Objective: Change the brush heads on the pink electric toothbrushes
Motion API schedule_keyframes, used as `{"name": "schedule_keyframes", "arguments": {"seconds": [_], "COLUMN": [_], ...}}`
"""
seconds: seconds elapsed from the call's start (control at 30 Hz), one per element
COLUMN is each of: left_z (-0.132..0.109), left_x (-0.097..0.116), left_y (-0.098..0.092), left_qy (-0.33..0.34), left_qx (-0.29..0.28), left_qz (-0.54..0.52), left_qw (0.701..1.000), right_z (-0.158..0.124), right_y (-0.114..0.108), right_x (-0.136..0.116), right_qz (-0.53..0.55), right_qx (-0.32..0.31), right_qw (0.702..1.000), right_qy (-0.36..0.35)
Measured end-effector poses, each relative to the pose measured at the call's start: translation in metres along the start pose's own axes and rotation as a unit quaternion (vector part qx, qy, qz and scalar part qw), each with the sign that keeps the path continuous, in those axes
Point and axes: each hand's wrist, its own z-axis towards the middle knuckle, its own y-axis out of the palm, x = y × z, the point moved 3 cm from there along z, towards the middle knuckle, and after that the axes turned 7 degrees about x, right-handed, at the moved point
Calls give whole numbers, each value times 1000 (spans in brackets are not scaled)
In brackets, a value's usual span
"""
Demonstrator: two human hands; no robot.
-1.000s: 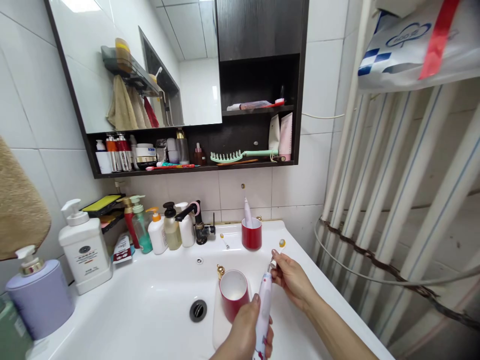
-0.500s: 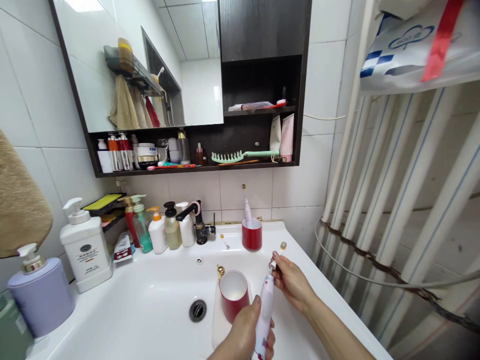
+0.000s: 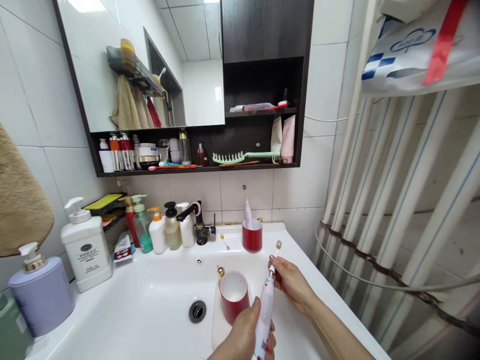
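My left hand [image 3: 245,327] is wrapped round the pale electric toothbrush handle [image 3: 265,315], held upright over the sink's right side. Above it, my right hand [image 3: 290,280] pinches the small white brush head [image 3: 277,252] at the top of the handle's metal shaft. Just left of my left hand, a red cup [image 3: 234,297] with a gold handle rests on a white surface in the sink. Behind, on the rim, another red cup [image 3: 252,236] holds a second electric toothbrush [image 3: 248,214]. A loose brush head [image 3: 225,242] lies between that cup and the black faucet [image 3: 200,225].
The white sink [image 3: 157,300] has a dark drain [image 3: 197,311]. Pump bottles [image 3: 158,235] line its back left rim. A dark mirror cabinet [image 3: 258,40] hangs above, and white pipes [image 3: 386,190] run down the right wall.
The brush head in my right hand has swung from leaning right to nearly in line with the handle. My left hand has hardly moved.
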Motion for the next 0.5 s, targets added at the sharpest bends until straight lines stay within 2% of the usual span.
{"name": "schedule_keyframes", "arguments": {"seconds": [0.2, 0.37, 0.5], "left_z": [-3, -5, -2], "left_x": [2, 5, 3], "left_y": [1, 0, -1], "left_qy": [12, 36, 42], "left_qx": [-4, 10, 10], "left_qz": [3, 13, 3], "left_qw": [1000, 999, 999], "right_z": [-1, -2, -5], "right_y": [3, 6, 10], "right_x": [0, -1, 0], "right_qz": [-33, -46, -18], "right_qx": [2, 31, 8], "right_qw": [999, 997, 999], "right_qy": [-9, -50, -34]}}
